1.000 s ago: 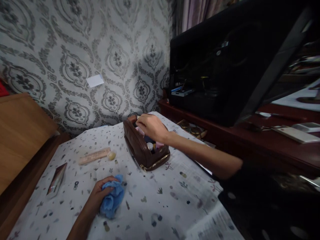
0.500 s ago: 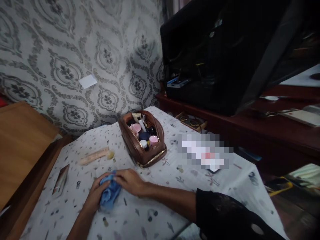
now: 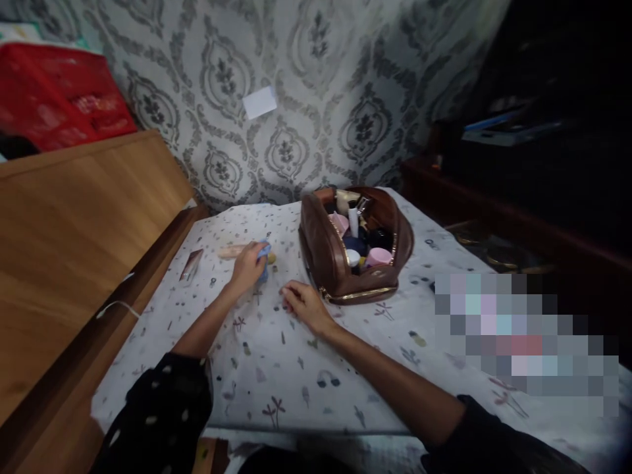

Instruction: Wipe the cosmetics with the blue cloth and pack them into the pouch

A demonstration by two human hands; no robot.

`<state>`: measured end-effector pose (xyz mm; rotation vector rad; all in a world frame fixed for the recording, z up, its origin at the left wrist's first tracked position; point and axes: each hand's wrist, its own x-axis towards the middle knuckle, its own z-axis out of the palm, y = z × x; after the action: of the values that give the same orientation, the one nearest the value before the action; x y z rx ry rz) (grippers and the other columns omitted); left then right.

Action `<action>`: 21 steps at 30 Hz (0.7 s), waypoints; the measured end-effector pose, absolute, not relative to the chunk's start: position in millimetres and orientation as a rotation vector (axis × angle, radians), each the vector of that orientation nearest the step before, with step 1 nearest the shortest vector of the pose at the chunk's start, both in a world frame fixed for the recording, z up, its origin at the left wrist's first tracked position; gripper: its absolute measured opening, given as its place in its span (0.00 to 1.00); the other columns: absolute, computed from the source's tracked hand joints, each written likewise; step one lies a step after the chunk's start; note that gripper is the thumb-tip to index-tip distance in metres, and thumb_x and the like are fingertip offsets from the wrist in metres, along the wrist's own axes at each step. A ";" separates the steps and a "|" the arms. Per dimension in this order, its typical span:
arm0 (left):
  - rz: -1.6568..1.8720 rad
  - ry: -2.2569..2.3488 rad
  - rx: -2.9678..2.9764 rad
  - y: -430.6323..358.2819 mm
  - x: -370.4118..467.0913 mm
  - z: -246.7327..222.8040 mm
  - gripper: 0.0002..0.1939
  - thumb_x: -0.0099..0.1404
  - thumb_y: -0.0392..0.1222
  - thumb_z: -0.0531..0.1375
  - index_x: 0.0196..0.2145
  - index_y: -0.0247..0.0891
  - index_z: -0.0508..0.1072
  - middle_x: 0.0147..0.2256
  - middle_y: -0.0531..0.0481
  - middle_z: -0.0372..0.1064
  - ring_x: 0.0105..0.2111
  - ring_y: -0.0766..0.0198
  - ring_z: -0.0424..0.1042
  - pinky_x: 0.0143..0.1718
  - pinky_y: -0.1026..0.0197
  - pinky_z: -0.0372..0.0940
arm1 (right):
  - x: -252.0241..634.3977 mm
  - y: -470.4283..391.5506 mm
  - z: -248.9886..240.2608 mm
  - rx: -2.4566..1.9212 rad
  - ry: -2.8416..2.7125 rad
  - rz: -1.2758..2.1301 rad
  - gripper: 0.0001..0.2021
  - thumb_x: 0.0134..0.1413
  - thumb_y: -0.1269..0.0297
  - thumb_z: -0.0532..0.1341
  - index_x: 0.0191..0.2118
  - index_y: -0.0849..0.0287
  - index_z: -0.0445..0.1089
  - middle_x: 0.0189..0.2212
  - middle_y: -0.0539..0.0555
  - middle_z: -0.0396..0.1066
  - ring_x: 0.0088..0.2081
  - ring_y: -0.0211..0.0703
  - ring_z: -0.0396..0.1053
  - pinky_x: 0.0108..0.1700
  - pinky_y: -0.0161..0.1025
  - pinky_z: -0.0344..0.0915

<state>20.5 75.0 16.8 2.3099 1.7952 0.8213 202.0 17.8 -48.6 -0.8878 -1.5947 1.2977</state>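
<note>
My left hand (image 3: 248,268) is closed on a crumpled blue cloth (image 3: 264,264), which shows at its fingertips. It is over the table beside a long pale, peach-coloured item (image 3: 230,251) and a small yellowish round thing (image 3: 271,259), both partly covered. My right hand (image 3: 307,307) hovers low in front of the brown cosmetics bag (image 3: 316,247), its fingers loosely bent and slightly apart with nothing visible in them. The bag stands unzipped, holding several items, among them a pink-lidded jar (image 3: 380,257), a white cap (image 3: 352,257) and a white tube (image 3: 353,222).
A flat, dark-faced packet (image 3: 191,264) lies on the left of the patterned white tablecloth (image 3: 296,401). A wooden board (image 3: 93,217) borders the left side, with a red container (image 3: 64,92) behind it. At right are a blurred-out object (image 3: 523,345) and a dark red cabinet (image 3: 444,191).
My hands have separated: the left carries the cloth toward the pale item, and the right has let go of it. The view has turned left, showing the red container.
</note>
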 end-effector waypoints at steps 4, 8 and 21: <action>0.565 1.939 2.355 94.7 34.1 1.4 0.18 0.67 0.35 0.55 0.53 0.35 0.72 0.53 0.37 0.68 0.56 0.48 0.64 0.60 0.48 0.59 | 202.1 19.0 -47.8 -0.888 -1.588 1.311 0.12 0.58 0.54 0.56 0.29 0.56 0.65 0.20 0.47 0.65 0.20 0.37 0.62 0.21 0.32 0.58; 0.577 1.915 2.294 101.0 36.2 -10.4 0.13 0.67 0.34 0.56 0.48 0.37 0.74 0.50 0.38 0.68 0.55 0.48 0.65 0.56 0.48 0.62 | 201.3 17.8 -46.4 -0.886 -1.594 1.321 0.13 0.57 0.52 0.56 0.30 0.56 0.66 0.19 0.47 0.66 0.18 0.37 0.63 0.20 0.33 0.58; 0.992 1.207 1.741 27.7 36.3 -18.6 0.22 0.66 0.59 0.59 0.41 0.35 0.73 0.34 0.50 0.70 0.34 0.63 0.69 0.37 0.63 0.65 | 206.4 23.1 -55.5 -0.989 -1.681 0.903 0.23 0.50 0.65 0.65 0.53 0.56 0.68 0.44 0.56 0.73 0.37 0.45 0.74 0.41 0.44 0.73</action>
<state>36.3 27.7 -18.6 1.7408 1.2074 0.9915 206.4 23.1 -55.5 -0.9886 -1.6810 0.9027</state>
